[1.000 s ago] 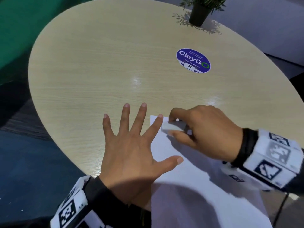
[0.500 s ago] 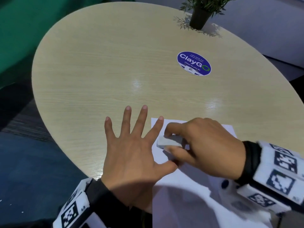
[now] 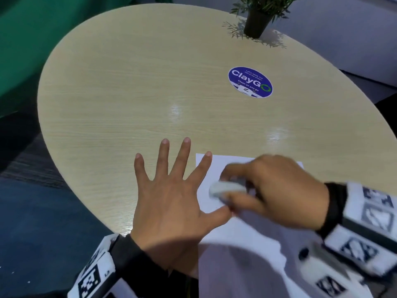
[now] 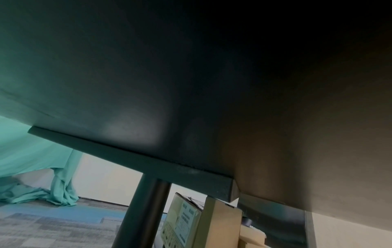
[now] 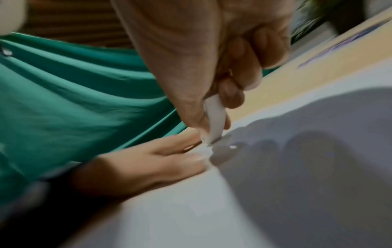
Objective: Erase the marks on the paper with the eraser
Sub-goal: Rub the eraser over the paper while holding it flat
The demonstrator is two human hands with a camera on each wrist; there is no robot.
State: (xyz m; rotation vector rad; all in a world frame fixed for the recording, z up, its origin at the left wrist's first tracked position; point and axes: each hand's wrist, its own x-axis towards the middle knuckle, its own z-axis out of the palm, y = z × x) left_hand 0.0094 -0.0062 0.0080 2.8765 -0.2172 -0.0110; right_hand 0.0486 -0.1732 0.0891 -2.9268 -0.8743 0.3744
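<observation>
We spread our left hand (image 3: 169,203) flat, fingers straight, on the paper (image 3: 247,239) at its left edge so it cannot slide on the desk (image 3: 133,100). Our right hand (image 3: 272,190) pinches the eraser (image 3: 225,188), tilted onto one edge to rub harder

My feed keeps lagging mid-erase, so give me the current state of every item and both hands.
left hand: fingers spread flat, index finger and thumb on the paper's left edge.
right hand: pinches the eraser, motion-blurred.
eraser: tilted, lower end on the paper.
paper: flat on the table, near end past the table's edge; marks not discernible.
table: bears the paper.
potted plant: upright, far edge.
</observation>
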